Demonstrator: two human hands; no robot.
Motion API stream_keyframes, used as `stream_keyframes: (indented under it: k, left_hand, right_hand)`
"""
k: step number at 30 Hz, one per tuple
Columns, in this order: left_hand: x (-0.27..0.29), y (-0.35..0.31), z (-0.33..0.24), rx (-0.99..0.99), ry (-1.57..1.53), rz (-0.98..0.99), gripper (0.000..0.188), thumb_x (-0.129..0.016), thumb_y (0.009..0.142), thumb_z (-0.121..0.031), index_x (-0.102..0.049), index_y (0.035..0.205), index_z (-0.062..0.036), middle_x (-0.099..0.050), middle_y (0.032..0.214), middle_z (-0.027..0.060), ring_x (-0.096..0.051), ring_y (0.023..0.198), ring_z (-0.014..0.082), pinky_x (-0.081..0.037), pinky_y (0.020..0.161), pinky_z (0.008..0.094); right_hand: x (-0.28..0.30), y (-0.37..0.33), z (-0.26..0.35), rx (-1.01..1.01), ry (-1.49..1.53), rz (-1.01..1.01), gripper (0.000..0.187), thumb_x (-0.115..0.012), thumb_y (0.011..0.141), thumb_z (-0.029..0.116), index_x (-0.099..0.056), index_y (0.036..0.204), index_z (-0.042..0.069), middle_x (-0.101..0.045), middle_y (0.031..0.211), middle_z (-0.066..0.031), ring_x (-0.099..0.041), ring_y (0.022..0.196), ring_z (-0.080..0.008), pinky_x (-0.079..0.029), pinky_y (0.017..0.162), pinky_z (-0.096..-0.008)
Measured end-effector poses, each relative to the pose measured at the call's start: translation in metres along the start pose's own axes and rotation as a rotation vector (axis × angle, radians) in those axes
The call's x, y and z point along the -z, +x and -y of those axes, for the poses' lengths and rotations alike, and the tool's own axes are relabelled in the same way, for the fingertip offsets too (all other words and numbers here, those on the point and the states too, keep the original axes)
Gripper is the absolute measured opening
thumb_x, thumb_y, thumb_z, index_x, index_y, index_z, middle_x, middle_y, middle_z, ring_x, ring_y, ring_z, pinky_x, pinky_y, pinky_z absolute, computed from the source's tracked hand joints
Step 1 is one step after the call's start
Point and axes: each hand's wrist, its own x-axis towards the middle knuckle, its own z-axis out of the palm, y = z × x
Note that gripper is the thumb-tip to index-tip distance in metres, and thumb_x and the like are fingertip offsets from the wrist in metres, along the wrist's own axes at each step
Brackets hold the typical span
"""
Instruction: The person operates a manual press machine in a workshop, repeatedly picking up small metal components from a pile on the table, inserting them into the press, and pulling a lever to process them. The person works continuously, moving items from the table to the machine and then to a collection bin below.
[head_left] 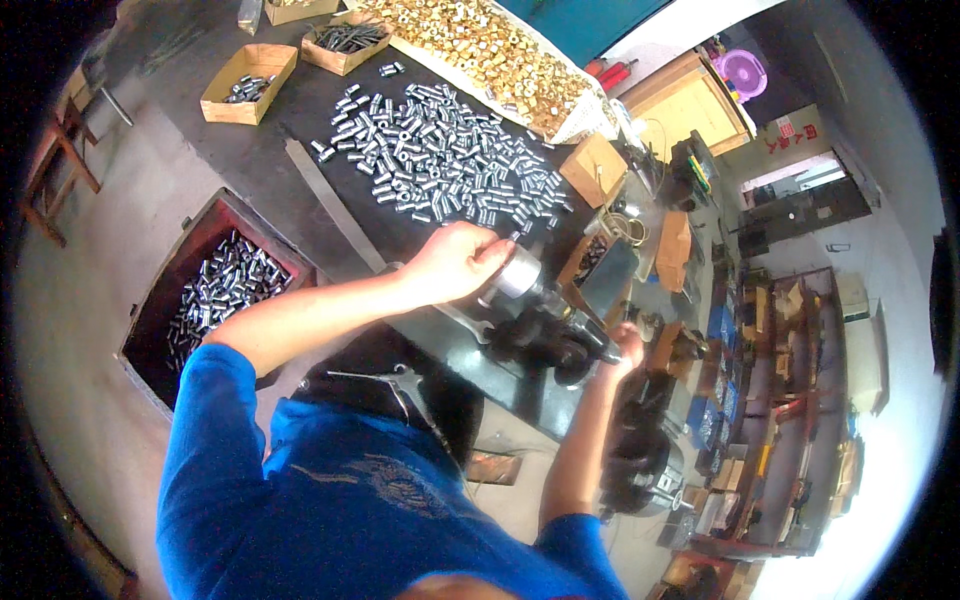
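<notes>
My left hand (455, 262) is closed, its thumb and fingertips pinched at the face of a round steel chuck (515, 273) on a small bench machine (545, 335). Whatever sits in the pinch is mostly hidden. On the machine's other side, my right hand (628, 346) is wrapped round the end of a lever (598, 338), a little blurred. Beyond my left hand, a wide heap of short shiny metal sleeves (440, 155) covers part of the dark bench (270, 165).
A flat metal bar (330, 200) and a wrench (465, 322) lie on the bench. Brass nuts (480, 50) are spread at the back, near cardboard boxes (250, 85). At lower left stands a bin (140, 335) of sleeves. Shelves (775, 400) line the right.
</notes>
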Motion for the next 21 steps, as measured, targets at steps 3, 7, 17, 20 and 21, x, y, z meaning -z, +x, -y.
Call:
stream_keyframes:
  k: [3, 7, 17, 20, 21]
  left_hand:
    - [0.005, 0.003, -0.003, 0.04, 0.019, 0.057, 0.033, -0.051, 0.085, -0.028, -0.06, 0.071, 0.0004, -0.054, 0.056, 0.0155, -0.052, 0.048, 0.0219, -0.04, 0.05, 0.0348]
    - [0.007, 0.001, 0.003, 0.148, -0.147, 0.08, 0.037, -0.05, 0.088, -0.03, -0.055, 0.064, -0.0015, -0.048, 0.052, -0.0008, -0.045, 0.046, 0.0062, -0.037, 0.041, 0.0226]
    - [0.014, 0.001, -0.005, 0.253, -0.281, 0.132, 0.036, -0.052, 0.086, -0.032, -0.054, 0.064, -0.0038, -0.044, 0.052, -0.0043, -0.043, 0.046, 0.0042, -0.035, 0.041, 0.0213]
    - [0.007, -0.001, -0.004, 0.215, -0.272, 0.106, 0.036, -0.051, 0.087, -0.031, -0.053, 0.063, -0.0036, -0.043, 0.052, -0.0045, -0.041, 0.046, 0.0039, -0.034, 0.041, 0.0214]
    - [0.002, -0.002, -0.004, 0.229, -0.251, 0.068, 0.037, -0.05, 0.087, -0.03, -0.053, 0.063, -0.003, -0.042, 0.052, -0.0043, -0.04, 0.046, 0.0041, -0.034, 0.041, 0.0218]
  right_hand:
    - [-0.027, -0.016, 0.035, 0.119, -0.12, -0.067, 0.017, -0.044, 0.083, 0.016, -0.051, 0.071, 0.005, -0.035, 0.054, 0.0041, -0.03, 0.045, -0.0054, -0.021, 0.039, -0.0197]
    - [-0.02, -0.051, 0.068, 0.193, 0.08, 0.057, 0.021, -0.04, 0.084, 0.016, -0.045, 0.066, 0.008, -0.033, 0.052, 0.0026, -0.027, 0.042, -0.0045, -0.019, 0.035, -0.0208]
    - [0.03, -0.095, 0.004, -0.22, -0.024, -0.222, 0.017, -0.043, 0.084, 0.016, -0.05, 0.07, 0.009, -0.034, 0.056, 0.0042, -0.027, 0.045, -0.0047, -0.017, 0.036, -0.0184]
    - [0.038, -0.046, -0.031, -0.176, 0.008, -0.269, 0.015, -0.046, 0.081, 0.019, -0.055, 0.074, 0.009, -0.045, 0.062, 0.0032, -0.042, 0.051, -0.0091, -0.031, 0.042, -0.0208]
    - [0.033, -0.033, -0.027, -0.135, -0.091, -0.273, 0.015, -0.047, 0.08, 0.019, -0.056, 0.073, 0.008, -0.046, 0.062, 0.0025, -0.044, 0.051, -0.0108, -0.033, 0.045, -0.022]
